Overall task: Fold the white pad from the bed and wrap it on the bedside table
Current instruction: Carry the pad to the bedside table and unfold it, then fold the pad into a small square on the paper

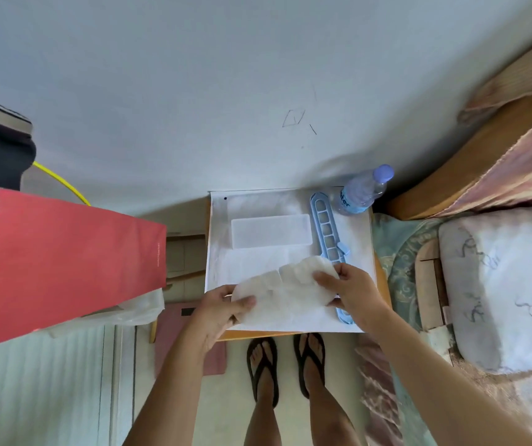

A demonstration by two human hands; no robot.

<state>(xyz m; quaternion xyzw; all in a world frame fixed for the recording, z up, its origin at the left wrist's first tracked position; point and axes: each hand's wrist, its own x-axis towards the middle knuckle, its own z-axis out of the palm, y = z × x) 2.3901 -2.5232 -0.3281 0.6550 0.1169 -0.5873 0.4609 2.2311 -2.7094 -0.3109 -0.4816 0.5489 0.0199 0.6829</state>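
White pad (pixel 285 292) front and centre, held up just over the near half of the tabletop (pixel 293 334), gripped at both ends. Starting at the far left: a red paper bag (pixel 65 262) looms large in the foreground, with a yellow cable (pixel 62 181) curving behind it and a crumpled clear plastic bag (pixel 139 309) beneath its edge. Moving in, the left hand (pixel 222 312) pinches the pad's left end, thumb on top, fingers curled underneath. The pad itself is creased and bunched, sagging a little between the two grips. Behind it, white paper (pixel 359 239) covers the tabletop, and a flat white rectangular piece (pixel 271 231) lies on it. The right hand (pixel 351 291) is clamped on the pad's right end, thumb pressing into the folded bulk. Just behind that hand runs a long blue plastic holder (pixel 327 230) with a row of openings, its near end poking out below the wrist. At the back right corner, a water bottle (pixel 362 191) with a lilac cap. Farthest right, the bed (pixel 499 284) with its patterned white cover. Below, two feet in black flip-flops (pixel 263 371) at the table's front edge.
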